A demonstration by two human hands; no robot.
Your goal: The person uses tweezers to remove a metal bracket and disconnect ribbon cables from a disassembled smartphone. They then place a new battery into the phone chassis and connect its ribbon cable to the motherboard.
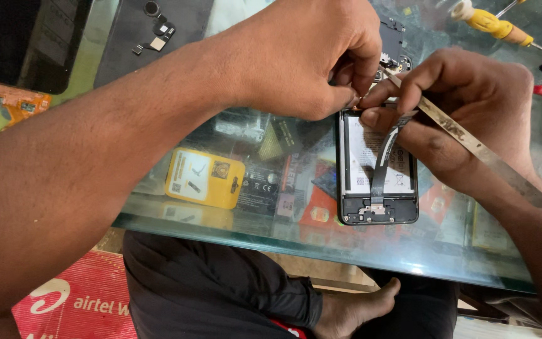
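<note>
Both hands meet above the opened phone. Left hand pinches a small part; right hand grips the metal pry tool, steadying its tip.

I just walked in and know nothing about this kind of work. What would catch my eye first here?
At centre right, an opened phone lies on a glass tabletop, its battery and a dark ribbon cable exposed. Both hands meet at its top end: the left hand pinches there, and the right hand holds long metal tweezers. A yellow-handled screwdriver lies at the top right.
</note>
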